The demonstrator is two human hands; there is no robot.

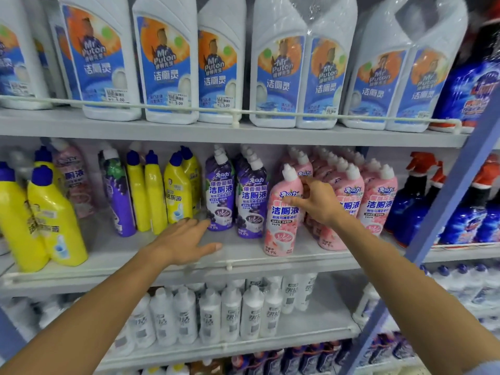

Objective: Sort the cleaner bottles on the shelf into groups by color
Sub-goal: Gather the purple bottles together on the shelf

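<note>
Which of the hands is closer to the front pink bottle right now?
Right. The right hand grips the front pink bottle at its shoulder; the left hand lies flat on the shelf to the bottle's left, apart from it, before the purple bottles.

At the right hand (pixel 319 203): pink bottle (pixel 281 228), white cap; just left of it, purple bottles (pixel 219 190) with grape print; beyond the left hand (pixel 186 240), yellow bottles (pixel 154 193), blue caps; grey shelf (pixel 121 253)

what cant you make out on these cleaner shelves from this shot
Head view: tops of the large white plastic jugs, cut off by the upper edge.
Head view: labels on the small white plastic bottles below, blurred.
Head view: pink plastic bottle at left, partly hidden by yellow plastic bottles.
</note>
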